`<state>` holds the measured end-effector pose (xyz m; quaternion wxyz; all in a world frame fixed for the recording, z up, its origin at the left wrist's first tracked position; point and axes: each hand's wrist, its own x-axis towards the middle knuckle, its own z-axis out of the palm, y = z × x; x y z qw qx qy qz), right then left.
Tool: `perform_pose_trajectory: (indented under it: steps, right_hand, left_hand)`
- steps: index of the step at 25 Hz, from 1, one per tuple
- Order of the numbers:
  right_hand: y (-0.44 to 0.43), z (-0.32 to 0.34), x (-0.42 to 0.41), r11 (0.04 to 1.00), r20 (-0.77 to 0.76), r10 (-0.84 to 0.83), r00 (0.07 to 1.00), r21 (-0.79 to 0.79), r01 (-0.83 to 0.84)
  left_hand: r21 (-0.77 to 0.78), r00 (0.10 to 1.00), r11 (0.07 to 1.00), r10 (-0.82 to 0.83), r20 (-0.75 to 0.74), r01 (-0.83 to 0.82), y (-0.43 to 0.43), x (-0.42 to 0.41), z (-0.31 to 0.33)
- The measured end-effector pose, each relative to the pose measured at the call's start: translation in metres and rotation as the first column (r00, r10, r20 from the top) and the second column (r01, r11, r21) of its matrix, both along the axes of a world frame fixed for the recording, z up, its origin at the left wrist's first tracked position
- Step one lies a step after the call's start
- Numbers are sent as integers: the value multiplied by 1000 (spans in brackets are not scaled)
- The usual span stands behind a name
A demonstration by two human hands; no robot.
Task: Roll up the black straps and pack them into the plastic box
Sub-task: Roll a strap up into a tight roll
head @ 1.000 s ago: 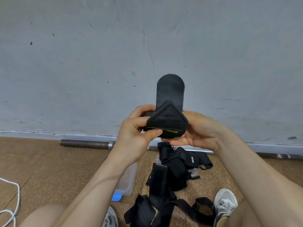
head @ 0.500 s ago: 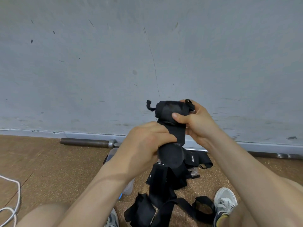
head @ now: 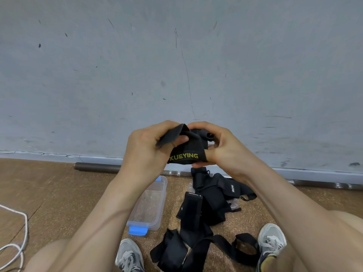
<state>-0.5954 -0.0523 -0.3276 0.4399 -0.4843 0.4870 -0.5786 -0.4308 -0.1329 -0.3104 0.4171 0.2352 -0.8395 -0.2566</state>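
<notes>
A black strap [head: 188, 150] with yellow lettering is bunched between both hands, held up in front of the wall. My left hand [head: 145, 148] pinches its loose flap at the upper left. My right hand [head: 220, 146] grips the rolled end on the right, thumb under the lettering. Below, a pile of loose black straps [head: 204, 209] lies on the floor between my feet. To the left of that pile stands the clear plastic box [head: 157, 214] with blue clips; it looks empty, and my left forearm hides part of it.
A metal bar [head: 94, 166] lies along the base of the grey wall. A white cable [head: 17, 232] curls on the brown floor at the left. My two grey shoes [head: 272, 240] frame the strap pile at the bottom.
The strap was stretched out tall a second ago, then wound; now it is a compact bundle with the yellow lettering facing me. Both hands have closed in together on it.
</notes>
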Motion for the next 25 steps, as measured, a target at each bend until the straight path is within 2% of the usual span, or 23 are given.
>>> perform_pose_trajectory:
  steps: [2,5,7,10,12,17,18,20,22,25]
  right_hand:
    - [0,2,-3,997,123,49,991,45,-55]
    - [0,2,-8,986,271,61,961,130,-100]
    - [1,2,-7,988,216,33,976,137,-64]
    - [1,3,-6,992,137,-64,989,119,48]
    - [2,4,-7,993,65,-82,994,89,76]
    - [5,10,-14,997,-40,-30,999,71,32]
    - [5,10,-14,997,-19,-19,1000,69,21]
    - [2,9,-12,996,92,-64,994,75,58]
    - [1,8,-12,984,185,-119,976,154,90]
    - [5,8,-16,967,215,-15,976,250,-40]
  left_hand:
    - [86,999,996,27,-22,-25,-1,-3,-2]
    - [61,999,998,12,-37,-9,3,-3,-2]
    - [97,999,995,3,-37,0,7,-4,-3]
    - [345,993,938,67,-92,-31,9,-5,-1]
    - [468,992,883,16,-123,44,9,-5,-1]
    - [646,973,727,-176,-149,231,4,1,-3]
    - [639,973,733,-183,-142,231,4,1,-3]
    - [549,986,819,-124,-112,166,8,-2,-2]
    - [428,994,899,-65,-84,95,12,-7,-2]
    - [326,996,941,-85,-31,90,14,-10,-3]
